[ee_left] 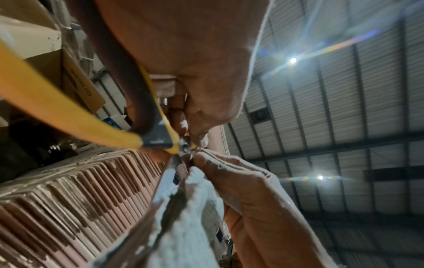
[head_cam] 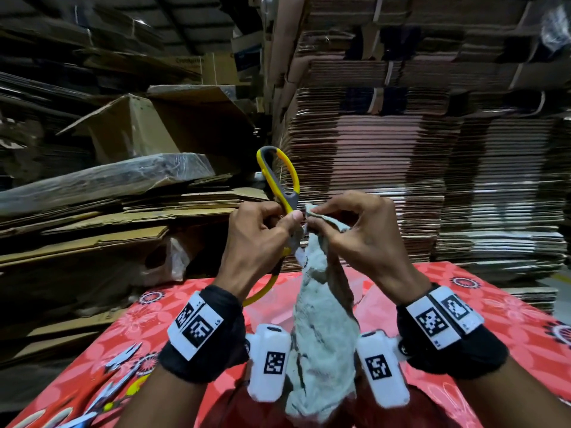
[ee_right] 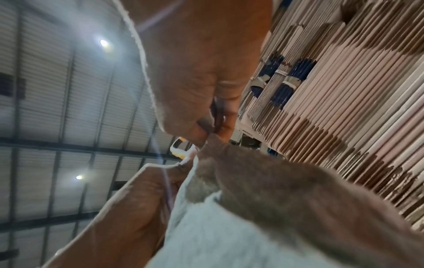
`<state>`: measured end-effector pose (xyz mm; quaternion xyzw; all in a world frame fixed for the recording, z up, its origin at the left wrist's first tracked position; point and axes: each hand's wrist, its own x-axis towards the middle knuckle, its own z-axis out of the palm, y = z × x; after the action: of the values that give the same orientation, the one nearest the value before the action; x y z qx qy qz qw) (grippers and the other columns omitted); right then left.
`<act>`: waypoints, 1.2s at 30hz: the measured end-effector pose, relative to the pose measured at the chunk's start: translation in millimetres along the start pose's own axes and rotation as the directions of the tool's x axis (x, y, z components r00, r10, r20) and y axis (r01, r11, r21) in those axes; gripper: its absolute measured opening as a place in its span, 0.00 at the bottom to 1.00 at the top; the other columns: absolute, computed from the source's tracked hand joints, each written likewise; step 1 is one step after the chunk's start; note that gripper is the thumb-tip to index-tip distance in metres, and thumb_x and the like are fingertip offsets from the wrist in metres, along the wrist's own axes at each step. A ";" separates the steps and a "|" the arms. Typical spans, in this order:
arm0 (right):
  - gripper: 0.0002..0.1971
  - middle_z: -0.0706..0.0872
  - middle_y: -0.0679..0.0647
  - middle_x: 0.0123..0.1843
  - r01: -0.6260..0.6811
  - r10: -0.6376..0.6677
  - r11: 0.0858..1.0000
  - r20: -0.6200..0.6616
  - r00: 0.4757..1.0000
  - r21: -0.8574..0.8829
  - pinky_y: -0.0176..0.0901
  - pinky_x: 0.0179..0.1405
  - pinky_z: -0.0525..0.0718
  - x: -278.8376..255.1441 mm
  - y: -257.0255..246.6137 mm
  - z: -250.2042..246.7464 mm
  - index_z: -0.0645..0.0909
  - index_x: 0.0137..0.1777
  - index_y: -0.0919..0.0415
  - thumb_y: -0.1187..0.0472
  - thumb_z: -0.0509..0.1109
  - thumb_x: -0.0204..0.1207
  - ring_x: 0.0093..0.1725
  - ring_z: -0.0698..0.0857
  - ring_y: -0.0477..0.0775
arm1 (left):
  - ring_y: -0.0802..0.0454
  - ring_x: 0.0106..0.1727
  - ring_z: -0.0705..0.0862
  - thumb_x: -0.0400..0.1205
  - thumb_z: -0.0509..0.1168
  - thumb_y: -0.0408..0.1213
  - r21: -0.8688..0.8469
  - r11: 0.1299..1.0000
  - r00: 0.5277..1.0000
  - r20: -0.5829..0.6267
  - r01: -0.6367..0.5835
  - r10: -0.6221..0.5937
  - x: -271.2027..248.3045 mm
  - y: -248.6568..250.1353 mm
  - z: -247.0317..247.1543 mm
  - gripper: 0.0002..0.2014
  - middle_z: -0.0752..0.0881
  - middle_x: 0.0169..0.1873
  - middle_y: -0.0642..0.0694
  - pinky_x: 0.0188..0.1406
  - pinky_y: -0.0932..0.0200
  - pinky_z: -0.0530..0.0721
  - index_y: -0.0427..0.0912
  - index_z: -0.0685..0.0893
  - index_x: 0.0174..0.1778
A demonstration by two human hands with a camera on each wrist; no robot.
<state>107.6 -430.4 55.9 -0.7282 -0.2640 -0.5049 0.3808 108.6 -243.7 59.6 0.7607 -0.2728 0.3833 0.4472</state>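
Scissors (head_cam: 293, 197) with yellow handles sit in the left hand's (head_cam: 256, 242) curled fingers; the right hand (head_cam: 361, 233) pinches a grey cloth (head_cam: 321, 319) against them

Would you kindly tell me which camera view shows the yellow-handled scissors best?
The head view: the scissors sit handles-up in the left hand, upper loop whole, lower handle partly seen; the right hand pinches the cloth. The left wrist view shows one handle and blade, cropped close; the right wrist view, only a yellow sliver.
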 end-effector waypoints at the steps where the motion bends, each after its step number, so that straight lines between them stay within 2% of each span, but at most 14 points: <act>1: 0.08 0.93 0.46 0.41 -0.031 0.030 0.999 -0.025 0.999 -0.021 0.31 0.45 0.88 1.9 5.2 -3.4 0.95 0.45 0.57 0.62 0.89 0.68 0.42 0.91 0.40 | 0.64 0.24 0.73 0.85 0.74 0.39 -0.008 1.000 1.000 0.003 0.011 -0.011 0.1 -2.0 0.3 0.19 0.78 0.19 0.58 0.27 0.69 0.69 0.48 0.84 0.26; 3: 0.08 0.94 0.46 0.42 -0.094 0.091 0.994 -0.058 0.994 -0.054 0.42 0.47 0.91 5.9 15.3 -13.8 0.95 0.46 0.56 0.60 0.88 0.69 0.42 0.92 0.40 | 0.61 0.24 0.76 0.84 0.74 0.41 -0.041 0.998 0.999 0.018 0.046 -0.045 1.0 -6.9 1.5 0.19 0.81 0.21 0.56 0.28 0.61 0.76 0.45 0.84 0.26; 6: 0.08 0.95 0.45 0.44 -0.108 0.105 0.993 -0.057 0.993 -0.052 0.45 0.49 0.91 8.7 19.1 -23.6 0.96 0.49 0.56 0.59 0.87 0.71 0.45 0.92 0.39 | 0.42 0.29 0.86 0.81 0.73 0.50 -0.138 0.979 0.989 0.033 0.148 -0.145 3.4 -11.8 2.3 0.18 0.84 0.22 0.53 0.35 0.39 0.91 0.48 0.85 0.25; 9: 0.08 0.95 0.45 0.46 -0.075 0.074 0.997 -0.054 0.996 -0.012 0.47 0.49 0.92 9.7 6.4 -26.7 0.95 0.51 0.55 0.59 0.86 0.73 0.46 0.93 0.41 | 0.44 0.30 0.88 0.83 0.75 0.45 -0.197 0.958 0.978 0.032 0.209 -0.207 3.3 -12.2 3.3 0.16 0.88 0.25 0.49 0.39 0.30 0.91 0.47 0.89 0.29; 11: 0.09 0.94 0.45 0.45 -0.039 0.039 0.999 0.012 0.999 0.030 0.42 0.47 0.92 10.1 -5.1 -26.4 0.94 0.52 0.54 0.61 0.86 0.72 0.44 0.93 0.41 | 0.46 0.30 0.88 0.85 0.74 0.41 -0.211 0.952 0.974 0.023 0.223 -0.224 3.4 -11.6 0.9 0.14 0.90 0.28 0.47 0.40 0.29 0.91 0.43 0.91 0.34; 14: 0.10 0.93 0.43 0.43 0.027 -0.031 0.999 0.136 0.990 0.031 0.31 0.41 0.86 4.9 -14.3 -17.3 0.94 0.50 0.54 0.62 0.87 0.71 0.41 0.92 0.40 | 0.43 0.31 0.87 0.82 0.75 0.46 -0.233 0.946 0.974 0.036 0.224 -0.222 3.8 -9.4 0.4 0.15 0.89 0.30 0.38 0.40 0.27 0.90 0.39 0.91 0.36; 16: 0.09 0.92 0.43 0.42 0.065 -0.063 0.998 0.159 0.985 -0.010 0.26 0.41 0.81 0.8 -12.0 -9.2 0.95 0.48 0.55 0.62 0.87 0.70 0.41 0.90 0.39 | 0.35 0.31 0.88 0.78 0.73 0.52 -0.216 0.954 0.978 0.037 0.206 -0.203 3.2 -7.2 1.0 0.18 0.88 0.31 0.33 0.39 0.27 0.90 0.39 0.90 0.35; 18: 0.09 0.91 0.44 0.42 0.054 -0.054 0.999 0.132 0.990 0.002 0.24 0.42 0.81 1.2 -6.6 -7.5 0.95 0.48 0.56 0.64 0.87 0.69 0.42 0.90 0.37 | 0.38 0.32 0.89 0.79 0.73 0.52 -0.208 0.957 0.979 0.044 0.203 -0.199 2.8 -6.6 -0.1 0.19 0.88 0.31 0.33 0.39 0.28 0.90 0.38 0.90 0.35; 22: 0.09 0.93 0.47 0.45 -0.018 0.018 1.000 -0.002 1.000 -0.020 0.37 0.46 0.90 5.8 5.2 -15.9 0.95 0.50 0.55 0.63 0.86 0.71 0.44 0.92 0.40 | 0.34 0.34 0.91 0.79 0.73 0.51 -0.149 0.968 0.979 0.061 0.202 -0.195 3.4 -8.1 -1.7 0.19 0.89 0.30 0.36 0.38 0.31 0.91 0.37 0.90 0.34; 25: 0.09 0.94 0.48 0.45 0.001 -0.001 0.998 -0.013 1.000 -0.062 0.40 0.46 0.90 6.0 7.3 -17.3 0.95 0.51 0.56 0.63 0.87 0.71 0.44 0.92 0.42 | 0.36 0.34 0.92 0.81 0.74 0.48 -0.147 0.970 0.981 0.055 0.193 -0.187 3.7 -10.6 -0.3 0.18 0.89 0.28 0.40 0.39 0.30 0.91 0.37 0.89 0.33; 29: 0.09 0.93 0.46 0.43 0.084 -0.083 0.996 0.144 0.986 -0.001 0.35 0.40 0.87 3.0 -3.6 -14.5 0.95 0.48 0.57 0.62 0.89 0.69 0.41 0.91 0.42 | 0.31 0.34 0.89 0.77 0.72 0.54 -0.140 0.975 0.985 0.021 0.172 -0.171 4.2 -11.5 1.9 0.22 0.87 0.28 0.35 0.37 0.30 0.90 0.36 0.87 0.32; 32: 0.08 0.94 0.44 0.42 0.047 -0.059 0.997 0.205 0.977 0.065 0.34 0.43 0.88 3.2 -4.5 -11.9 0.95 0.47 0.58 0.63 0.89 0.69 0.42 0.92 0.41 | 0.28 0.35 0.89 0.77 0.71 0.56 -0.138 0.977 0.986 0.026 0.164 -0.162 3.8 -10.2 0.9 0.24 0.87 0.30 0.32 0.37 0.30 0.90 0.36 0.86 0.32; 34: 0.08 0.95 0.45 0.43 -0.013 0.002 0.997 0.140 0.990 0.075 0.43 0.45 0.92 6.1 2.7 -15.2 0.95 0.46 0.57 0.64 0.88 0.69 0.43 0.93 0.42 | 0.32 0.35 0.90 0.80 0.73 0.53 -0.126 0.978 0.986 0.046 0.166 -0.162 3.3 -8.9 -0.4 0.23 0.88 0.32 0.31 0.37 0.32 0.91 0.33 0.87 0.35; 36: 0.09 0.95 0.46 0.42 -0.063 0.061 0.997 0.043 0.997 0.041 0.50 0.46 0.93 8.7 11.3 -19.3 0.95 0.47 0.56 0.62 0.88 0.69 0.42 0.94 0.43 | 0.45 0.31 0.92 0.85 0.74 0.44 -0.120 0.977 0.984 0.052 0.178 -0.173 3.1 -9.7 -0.9 0.20 0.89 0.33 0.30 0.38 0.34 0.92 0.28 0.87 0.37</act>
<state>109.0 -452.7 64.7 -0.7384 -0.2598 -0.4717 0.4059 117.4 -238.8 57.8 0.7604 -0.2370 0.3088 0.5199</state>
